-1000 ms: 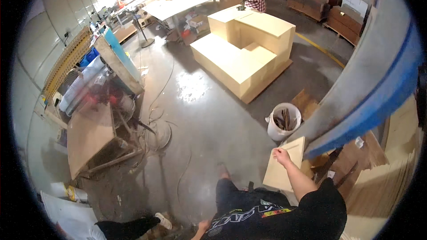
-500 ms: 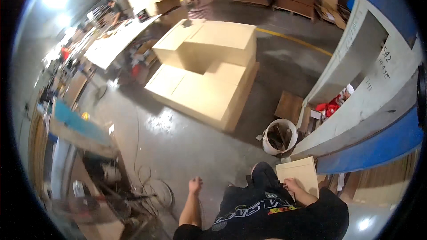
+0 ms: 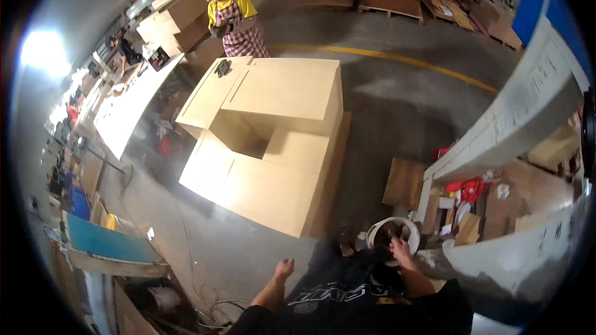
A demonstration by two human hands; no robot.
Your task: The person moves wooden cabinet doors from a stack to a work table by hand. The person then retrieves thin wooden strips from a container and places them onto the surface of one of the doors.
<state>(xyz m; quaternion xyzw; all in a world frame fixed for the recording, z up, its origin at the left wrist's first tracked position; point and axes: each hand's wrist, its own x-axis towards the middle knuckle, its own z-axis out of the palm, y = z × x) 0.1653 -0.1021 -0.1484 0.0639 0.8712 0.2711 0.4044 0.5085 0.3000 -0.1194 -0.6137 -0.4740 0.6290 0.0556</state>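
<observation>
My left hand (image 3: 284, 268) hangs in front of my body over the grey floor, fingers curled in with nothing seen in them. My right hand (image 3: 401, 249) is at the near side of a white bucket (image 3: 375, 231) that holds brown scraps. Its fingers are bent closed, and what they hold, if anything, is hidden. A small bit of a pale board (image 3: 438, 285) shows beside my right forearm, mostly covered by it. Ahead stands a stepped stack of pale yellow boards (image 3: 279, 90), with a dark glove-like bundle (image 3: 223, 68) on top.
A person in a checked apron (image 3: 239, 25) stands behind the stack. To my right is a grey-white machine frame (image 3: 496, 118) with red cloth (image 3: 469, 189) and scraps inside. A brown board (image 3: 403, 183) lies beyond the bucket. A blue-topped machine (image 3: 112, 239) stands left.
My view has turned and the stack appears nearer. My right hand, earlier on a pale board, is now beside the bucket; the board is mostly out of sight. My left hand stays curled.
</observation>
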